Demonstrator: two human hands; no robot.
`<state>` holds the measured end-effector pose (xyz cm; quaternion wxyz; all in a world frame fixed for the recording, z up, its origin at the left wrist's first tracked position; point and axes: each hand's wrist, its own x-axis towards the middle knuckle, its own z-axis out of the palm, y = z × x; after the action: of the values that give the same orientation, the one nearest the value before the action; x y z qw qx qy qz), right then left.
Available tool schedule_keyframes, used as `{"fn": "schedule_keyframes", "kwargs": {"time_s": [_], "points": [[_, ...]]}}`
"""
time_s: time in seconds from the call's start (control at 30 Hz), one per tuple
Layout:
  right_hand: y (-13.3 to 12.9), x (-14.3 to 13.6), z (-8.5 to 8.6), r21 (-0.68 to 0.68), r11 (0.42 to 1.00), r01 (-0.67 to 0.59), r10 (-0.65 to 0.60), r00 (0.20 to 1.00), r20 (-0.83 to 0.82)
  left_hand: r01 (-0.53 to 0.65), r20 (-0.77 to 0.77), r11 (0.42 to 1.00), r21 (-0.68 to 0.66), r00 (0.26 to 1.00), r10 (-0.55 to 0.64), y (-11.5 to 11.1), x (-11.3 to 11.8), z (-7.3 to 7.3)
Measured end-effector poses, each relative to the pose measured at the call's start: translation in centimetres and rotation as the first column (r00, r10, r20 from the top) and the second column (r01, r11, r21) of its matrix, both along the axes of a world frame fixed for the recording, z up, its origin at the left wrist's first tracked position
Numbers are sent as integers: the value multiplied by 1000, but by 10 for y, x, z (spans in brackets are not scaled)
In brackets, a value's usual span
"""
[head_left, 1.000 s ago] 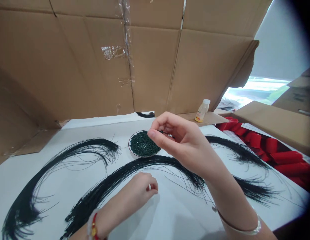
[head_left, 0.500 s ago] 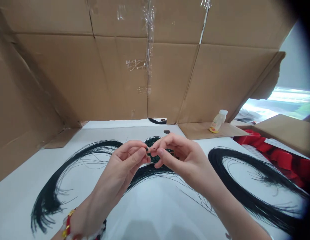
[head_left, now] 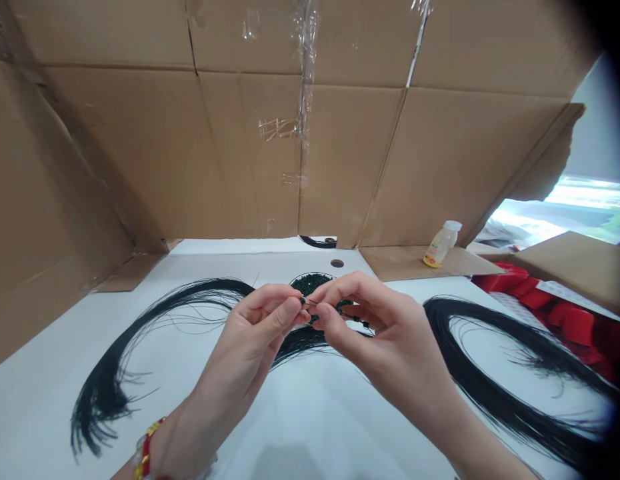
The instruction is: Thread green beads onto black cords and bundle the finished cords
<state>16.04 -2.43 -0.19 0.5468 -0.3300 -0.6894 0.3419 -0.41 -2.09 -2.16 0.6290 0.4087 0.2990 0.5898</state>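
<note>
Cord bundles first: your white table (head_left: 310, 427) carries long black cord bundles, one curving at the left (head_left: 140, 333) and another sweeping at the right (head_left: 490, 373), with cardboard walls (head_left: 240, 153) standing behind them. Red pieces (head_left: 565, 313) lie at the far right beside a cardboard box (head_left: 575, 260), and a small bottle (head_left: 441, 244) stands on a cardboard flap. Your left hand (head_left: 250, 347) and right hand (head_left: 385, 333) meet above the table's middle, fingertips pinched together on a thin black cord (head_left: 357, 320) carrying small dark beads. Just behind your fingertips sits the dish (head_left: 310, 283) of dark green beads, partly hidden by your hands.
</note>
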Motion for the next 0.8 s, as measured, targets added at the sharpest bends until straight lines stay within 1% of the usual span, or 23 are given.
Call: {"fn": "schedule_keyframes", "kwargs": {"time_s": [0.23, 0.37, 0.47, 0.6, 0.7, 0.8], "points": [[-2, 0, -1, 20, 999, 30, -30, 999, 18, 21, 12, 999, 47, 1000, -22, 0, 0, -3], [-2, 0, -1, 30, 999, 43, -44, 999, 28, 31, 10, 999, 38, 999, -31, 1, 0, -5], [-3, 1, 2, 56, 997, 54, -58, 997, 59, -28, -51, 998, 51, 998, 30, 2, 0, -4], [-5, 3, 4, 75, 995, 70, -77, 993, 92, -134, -146, 982, 133, 977, 153, 3, -1, -4], [-5, 3, 3, 76, 994, 83, -91, 991, 102, -153, -179, 972, 178, 966, 185, 3, -2, -3], [-4, 3, 3, 86, 992, 91, -100, 989, 107, -154, -188, 972, 175, 964, 186, 1, -1, -2]]}}
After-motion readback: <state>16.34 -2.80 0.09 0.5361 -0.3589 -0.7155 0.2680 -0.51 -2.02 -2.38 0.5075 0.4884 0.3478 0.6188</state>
